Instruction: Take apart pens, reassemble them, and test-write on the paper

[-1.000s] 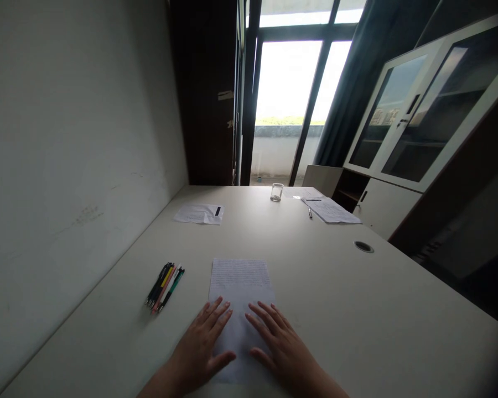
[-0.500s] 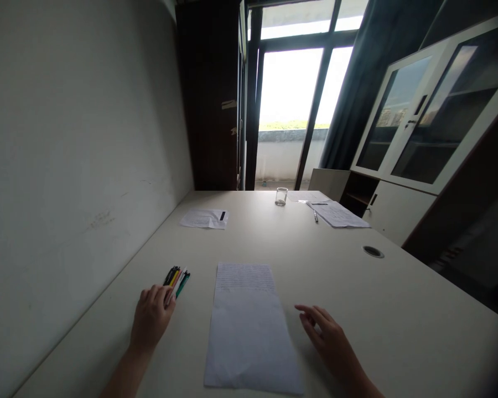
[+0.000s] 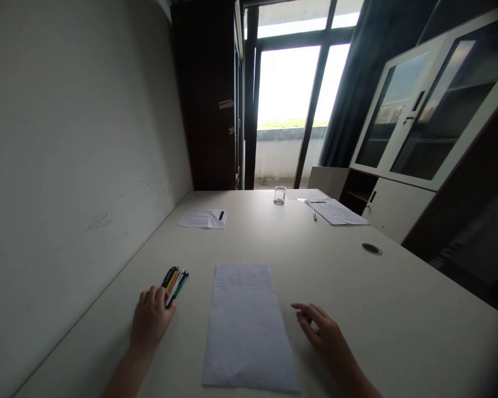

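Note:
A white sheet of paper with lines of writing at its far end lies flat on the pale table in front of me. A bunch of coloured pens lies to its left. My left hand rests palm down on the near ends of the pens, fingers together and bent over them. My right hand sits just right of the sheet, low over the table, with its fingers stretched out, apart, and holding nothing.
Farther back lie a small sheet with a black clip, a clear glass and a stack of papers with a pen. A round cable hole is at the right. A wall runs along the table's left.
Both hands have left the sheet, where they lay flat a second ago. The left went left onto the pens, the right moved off to the right; little has shifted in the last half second.

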Demonstrator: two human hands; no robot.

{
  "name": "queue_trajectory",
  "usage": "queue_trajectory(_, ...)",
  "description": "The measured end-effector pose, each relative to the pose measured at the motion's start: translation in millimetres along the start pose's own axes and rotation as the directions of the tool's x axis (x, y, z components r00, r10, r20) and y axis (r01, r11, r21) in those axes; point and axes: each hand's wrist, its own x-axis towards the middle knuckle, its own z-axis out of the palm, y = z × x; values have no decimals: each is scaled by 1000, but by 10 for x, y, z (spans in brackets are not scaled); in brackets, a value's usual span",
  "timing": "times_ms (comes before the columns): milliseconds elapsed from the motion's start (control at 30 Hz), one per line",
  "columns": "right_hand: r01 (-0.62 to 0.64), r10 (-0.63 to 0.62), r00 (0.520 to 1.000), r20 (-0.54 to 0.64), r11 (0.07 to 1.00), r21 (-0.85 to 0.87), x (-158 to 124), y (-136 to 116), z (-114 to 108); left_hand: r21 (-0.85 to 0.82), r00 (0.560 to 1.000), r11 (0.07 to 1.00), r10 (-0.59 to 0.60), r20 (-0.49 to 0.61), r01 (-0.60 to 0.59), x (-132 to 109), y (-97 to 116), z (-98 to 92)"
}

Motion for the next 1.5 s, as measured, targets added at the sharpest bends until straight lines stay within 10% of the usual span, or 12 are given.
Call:
queue_trajectory(600, 76, -76, 997, -16, 997, -3, 2, -34, -4, -89, 1000, 996, 25, -1, -25, 14, 141, -76)
queue_trajectory(1033, 101, -101, 994, 31, 995, 3, -4, -68, 23, -459, 960, 888, -104, -261, -29, 84, 218, -284)
queue_trajectory(1333, 93, -99, 994, 47, 989, 112, -6, -199, 74, -563, 921, 789, 8, -390, -246, 197, 568, -556)
queue_trajectory(1500, 121, -138, 989, 54, 961, 247, 21, -445, 65, -731, 959, 623, 144, -245, -280, 208, 906, -596)
